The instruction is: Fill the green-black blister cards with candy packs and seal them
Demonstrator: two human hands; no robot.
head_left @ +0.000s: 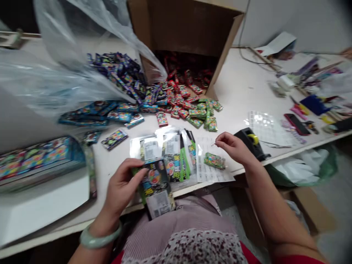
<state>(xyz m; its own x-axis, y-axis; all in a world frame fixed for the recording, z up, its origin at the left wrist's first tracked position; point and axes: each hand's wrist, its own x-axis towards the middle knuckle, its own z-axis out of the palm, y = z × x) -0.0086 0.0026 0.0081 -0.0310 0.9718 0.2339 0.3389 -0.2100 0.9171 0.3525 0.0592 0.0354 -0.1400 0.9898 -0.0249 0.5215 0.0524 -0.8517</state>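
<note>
My left hand [125,187] is closed on a flat black printed packet [158,183] with a pale barcode label, held upright at the table's front edge. Beside it lies a fanned pile of similar packets [173,157] in clear plastic sleeves. My right hand [233,145] pinches a tiny pale piece that looks like a small sticker [213,145], thumb against forefinger. Under that hand is a white sheet [203,172] printed with rows of small marks. A small green candy packet [214,160] rests on the sheet.
Heaps of purple [118,71], blue [96,113], red [178,95] and green packets [205,113] spill before an open cardboard box [189,27]. Clear plastic [63,80] drapes at left, above a white carton [46,209]. A tape dispenser [250,143] and a phone [297,124] lie right.
</note>
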